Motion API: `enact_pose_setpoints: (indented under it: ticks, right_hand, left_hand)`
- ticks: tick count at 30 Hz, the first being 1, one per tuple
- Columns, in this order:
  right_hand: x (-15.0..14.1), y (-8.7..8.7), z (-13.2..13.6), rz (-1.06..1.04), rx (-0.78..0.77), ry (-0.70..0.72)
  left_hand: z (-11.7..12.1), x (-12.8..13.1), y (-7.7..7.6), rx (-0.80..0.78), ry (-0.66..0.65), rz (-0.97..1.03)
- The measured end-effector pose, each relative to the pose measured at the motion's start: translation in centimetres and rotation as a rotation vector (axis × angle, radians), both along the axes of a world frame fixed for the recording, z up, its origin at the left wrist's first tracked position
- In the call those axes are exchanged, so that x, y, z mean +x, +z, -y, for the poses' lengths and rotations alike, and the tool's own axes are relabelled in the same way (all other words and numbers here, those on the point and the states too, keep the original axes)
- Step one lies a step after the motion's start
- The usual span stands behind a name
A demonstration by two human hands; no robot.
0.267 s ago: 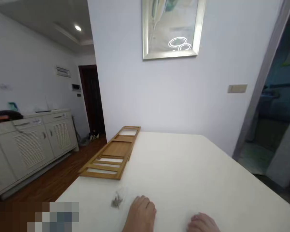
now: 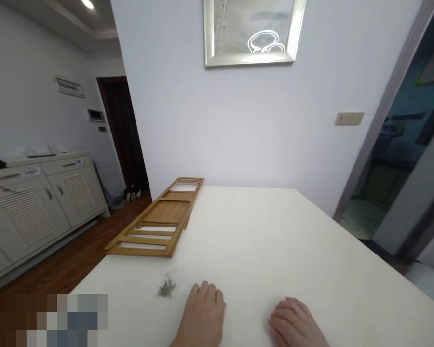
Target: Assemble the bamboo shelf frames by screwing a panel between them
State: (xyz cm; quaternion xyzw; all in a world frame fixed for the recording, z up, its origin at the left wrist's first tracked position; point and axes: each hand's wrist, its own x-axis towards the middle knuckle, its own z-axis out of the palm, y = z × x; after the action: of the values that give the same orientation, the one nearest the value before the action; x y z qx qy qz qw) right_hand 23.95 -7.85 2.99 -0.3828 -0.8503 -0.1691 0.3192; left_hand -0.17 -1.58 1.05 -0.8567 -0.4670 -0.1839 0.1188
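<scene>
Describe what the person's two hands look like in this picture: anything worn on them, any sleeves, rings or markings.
Both hands are bare. The left hand and the right hand enter from the bottom edge with no gloves, and no rings or markings can be made out. No sleeve or watch shows in the visible part; the wrists are cut off by the frame, so anything worn higher up cannot be told.

Open tabletop ahead, clutter only on the left edge

From the two hands resting palm-down at the near edge, the left hand (image 2: 202, 315) and the right hand (image 2: 294, 323), the white tabletop (image 2: 275, 241) lies bare from 12 to 3 o'clock, right up to the wall. At 10 o'clock, just beside the left hand, sits a small bag of screws (image 2: 167, 287); farther along at 11 o'clock a wooden rack (image 2: 159, 219) lies flat, overhanging the left edge.
</scene>
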Motion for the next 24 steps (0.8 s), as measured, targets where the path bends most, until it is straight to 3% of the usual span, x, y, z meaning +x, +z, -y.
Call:
enact_pose_setpoints:
  ticks: [3, 6, 9, 13, 16, 19, 21, 24]
  right_hand:
    - [-0.3, 0.0, 0.1, -0.039, -0.068, 0.016]
    - [-0.5, -0.1, 0.4, -0.094, -0.141, 0.029]
    - [-0.6, -0.2, 0.7, -0.135, -0.178, 0.036]
    - [-0.5, -0.2, 0.9, -0.161, -0.238, 0.019]
    - [-0.5, -0.1, 1.0, -0.18, -0.279, 0.014]
    - [-0.7, 0.1, 1.2, -0.229, -0.381, -0.033]
    - [-1.0, 0.3, 1.5, -0.324, -0.527, -0.111]
    - [-1.9, 0.9, 1.8, -0.61, -0.871, -0.211]
  left_hand:
    - [-1.7, -2.7, 3.3, -0.256, 0.341, -0.159]
    - [-3.1, -5.1, 5.5, -0.413, 0.493, -0.203]
    - [-3.6, -6.4, 5.7, -0.513, 0.51, -0.248]
    - [-3.0, -6.1, 4.6, -0.492, 0.453, -0.307]
    - [-1.5, -4.4, 3.4, -0.416, 0.302, -0.217]
    - [0.9, -1.7, 1.9, -0.151, -0.048, 0.103]
    - [2.4, -0.1, 1.1, 0.148, -0.334, 0.308]
    - [3.8, 1.4, 0.8, 0.394, -0.523, 0.385]
